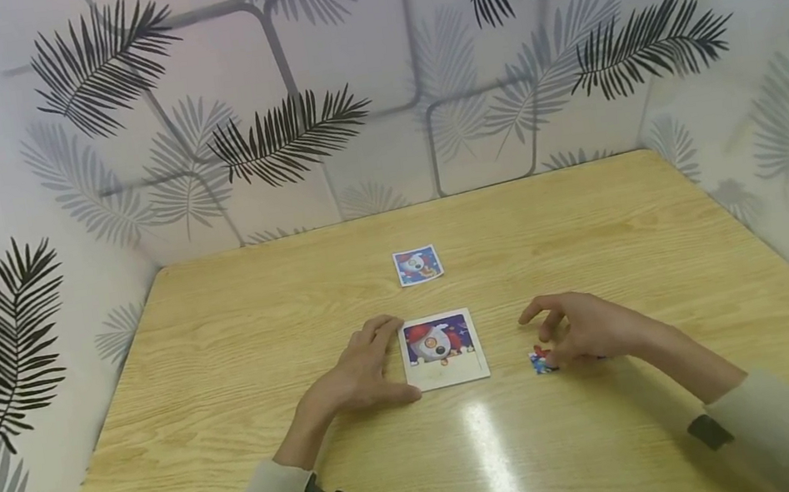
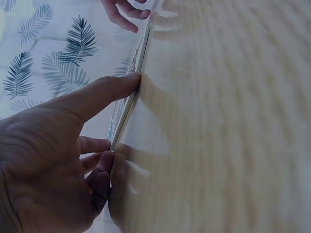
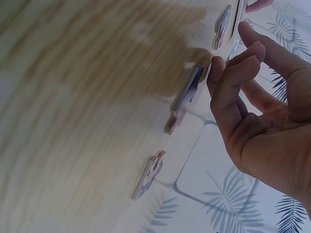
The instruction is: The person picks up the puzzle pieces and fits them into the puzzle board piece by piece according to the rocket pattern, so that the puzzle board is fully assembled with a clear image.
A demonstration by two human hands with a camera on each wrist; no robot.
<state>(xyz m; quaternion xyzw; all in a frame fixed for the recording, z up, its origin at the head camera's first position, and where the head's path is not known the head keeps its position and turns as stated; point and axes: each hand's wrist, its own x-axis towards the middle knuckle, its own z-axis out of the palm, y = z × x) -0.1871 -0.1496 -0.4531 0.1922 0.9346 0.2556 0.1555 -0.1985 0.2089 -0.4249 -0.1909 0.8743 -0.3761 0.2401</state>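
A square jigsaw board (image 1: 450,370) with a pale border lies flat. Puzzle pieces showing a white figure with red on a dark blue ground fill its upper part; its lower part is bare. My left hand (image 1: 363,372) holds the board's left side, thumb at the near corner and fingers toward the far corner. Over loose jigsaw pieces (image 1: 541,361) to the right hovers my right hand (image 1: 587,326), fingers loosely bent. In the right wrist view its fingertips are close to the end of one jigsaw piece (image 3: 184,97), with nothing visible between them.
A small picture card (image 1: 418,266) of a similar figure lies beyond the board. Another loose piece (image 3: 149,174) lies nearer on the wooden table (image 1: 258,299). A wall (image 1: 367,157) with leaf patterns stands behind the table.
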